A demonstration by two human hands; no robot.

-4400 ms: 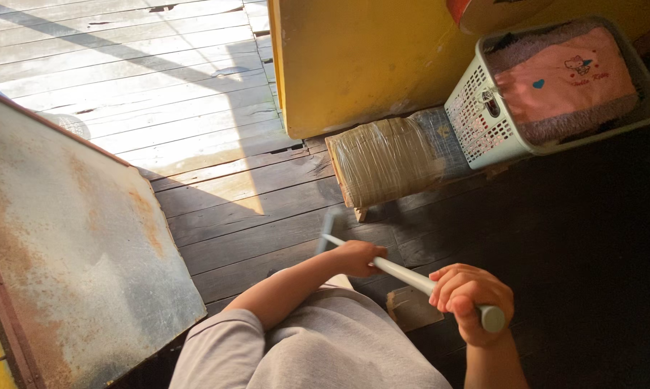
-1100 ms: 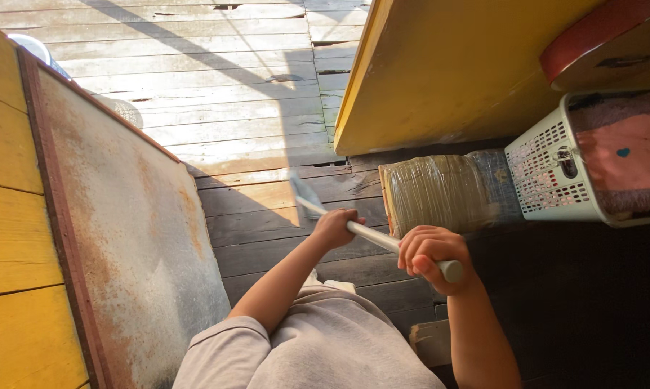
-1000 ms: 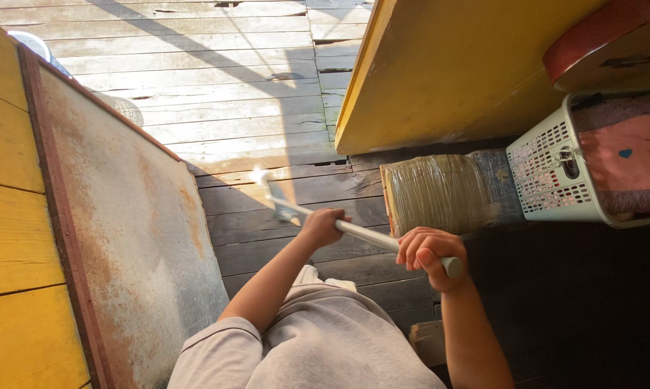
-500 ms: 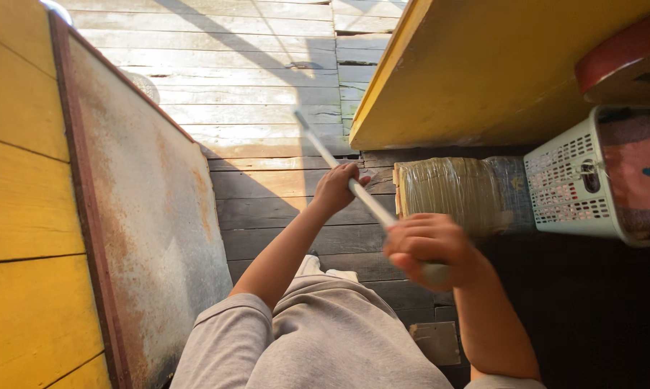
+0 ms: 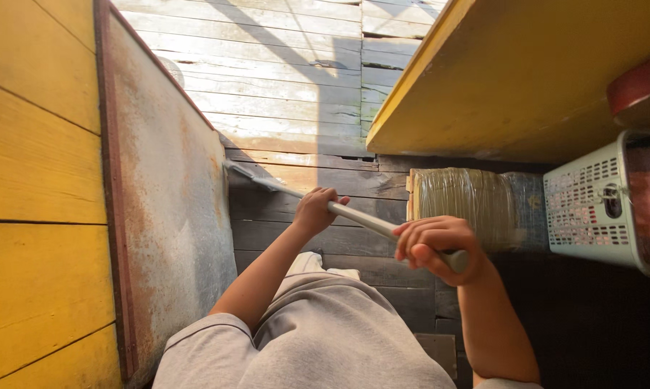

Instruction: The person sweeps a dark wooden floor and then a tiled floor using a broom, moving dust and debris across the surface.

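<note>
The pole (image 5: pixel 361 220) is pale grey-white. The wall planks (image 5: pixel 33 180) at one side are bright yellow, and against them leans a metal sheet (image 5: pixel 166 216) of dull grey mottled with rust-orange blotches, edged in reddish brown. The floorboards (image 5: pixel 289 79) are weathered grey-white where sunlit and dark brown in shadow. The big slab (image 5: pixel 527 79) overhead is yellow too (a shade more mustard). The wrapped bundle (image 5: pixel 469 205) is olive-tan under clear film, the basket (image 5: pixel 591 209) pale mint with a perforated grid pattern, the clothing (image 5: pixel 318 338) light grey
</note>
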